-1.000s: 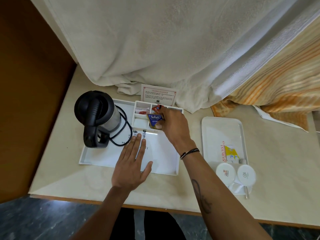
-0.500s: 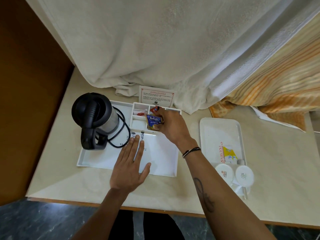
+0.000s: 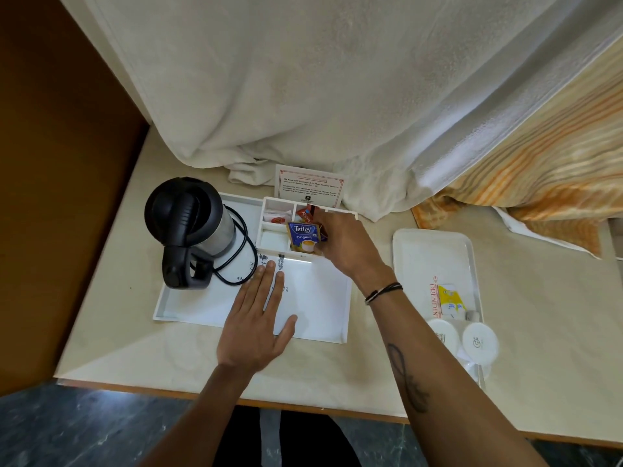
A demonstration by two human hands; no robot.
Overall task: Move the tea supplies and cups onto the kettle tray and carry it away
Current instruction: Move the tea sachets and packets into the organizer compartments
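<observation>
Holding the Tetley tea sachet (image 3: 302, 236) pinched in your right hand (image 3: 340, 244), you hover it over the compartments at the kettle tray's (image 3: 236, 313) far edge, while your left hand (image 3: 258, 326) lies flat, fingers spread and holding nothing, on the tray's near edge. Releasing early could drop the sachet across a divider. The cups (image 3: 478, 340) wait on the side tray (image 3: 435, 251). Compared with a second ago, little has changed: the sachet sits slightly lower.
</observation>
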